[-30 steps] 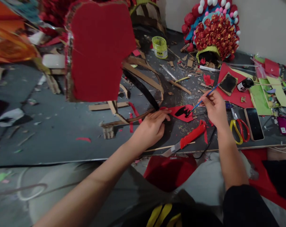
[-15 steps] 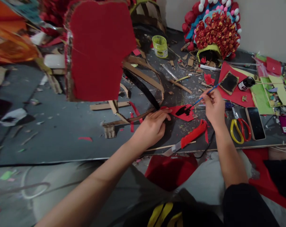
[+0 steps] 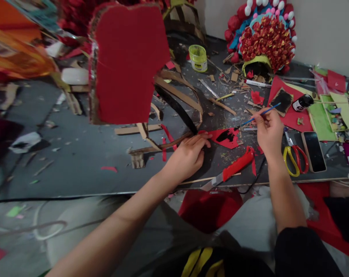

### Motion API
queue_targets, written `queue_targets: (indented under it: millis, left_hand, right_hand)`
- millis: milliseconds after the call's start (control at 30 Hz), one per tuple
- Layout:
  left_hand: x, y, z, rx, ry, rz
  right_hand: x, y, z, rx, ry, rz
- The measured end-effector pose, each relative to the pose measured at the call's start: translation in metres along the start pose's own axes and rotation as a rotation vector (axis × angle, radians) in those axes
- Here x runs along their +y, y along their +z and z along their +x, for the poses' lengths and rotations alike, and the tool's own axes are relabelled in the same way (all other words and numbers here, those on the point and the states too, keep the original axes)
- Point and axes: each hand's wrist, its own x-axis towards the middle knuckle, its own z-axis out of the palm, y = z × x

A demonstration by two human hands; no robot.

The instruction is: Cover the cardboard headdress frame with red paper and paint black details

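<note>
A thin blue paintbrush (image 3: pixel 257 115) is pinched in my right hand (image 3: pixel 269 132), its dark tip at the right part of a red paper piece (image 3: pixel 230 144). Black paint covers the middle of that piece. My left hand (image 3: pixel 188 156) lies palm down on the piece's left end, fingers extended and close together. A black-painted card (image 3: pixel 281 100) rests on red paper (image 3: pixel 302 122) beyond my right hand, beside a small black paint bottle (image 3: pixel 303 103).
Scissors (image 3: pixel 296 159) and a phone (image 3: pixel 314 151) lie right of my right arm. A red-handled cutter (image 3: pixel 238 164) is near the front edge. A large red board (image 3: pixel 131 63), a yellow jar (image 3: pixel 197 58) and a decorated headdress (image 3: pixel 266 38) stand behind.
The brush tip has moved slightly right along the red piece, and my right hand has shifted with it. The view has shifted a little; my left hand keeps its place on the paper.
</note>
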Motion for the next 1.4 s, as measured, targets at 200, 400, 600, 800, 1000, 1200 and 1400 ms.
queue_targets:
  millis: [200, 400, 600, 800, 1000, 1200, 1400]
  left_hand:
    - [0.0, 0.001, 0.0, -0.003, -0.013, -0.008]
    - [0.0, 0.0, 0.0, -0.018, -0.029, 0.01]
    - [0.001, -0.001, 0.0, -0.008, -0.009, 0.005]
    - [0.001, -0.001, 0.0, -0.005, -0.011, -0.008]
    - [0.0, -0.001, 0.0, -0.013, -0.017, -0.012]
    - [0.001, -0.001, 0.0, -0.007, -0.012, -0.023]
    - [0.002, -0.003, 0.0, -0.019, -0.021, -0.023]
  right_hand:
    - [-0.002, 0.009, -0.005, -0.043, 0.099, 0.098]
    - [0.015, 0.007, -0.003, -0.041, 0.144, 0.016]
    - [0.006, -0.003, 0.002, -0.011, 0.096, 0.045]
    - [0.01, 0.003, -0.001, -0.106, 0.101, 0.014]
    - [0.009, -0.006, 0.002, -0.066, 0.067, -0.071]
    - [0.006, 0.005, -0.003, -0.098, 0.08, -0.033]
    - [0.007, -0.008, 0.002, -0.037, 0.031, -0.108]
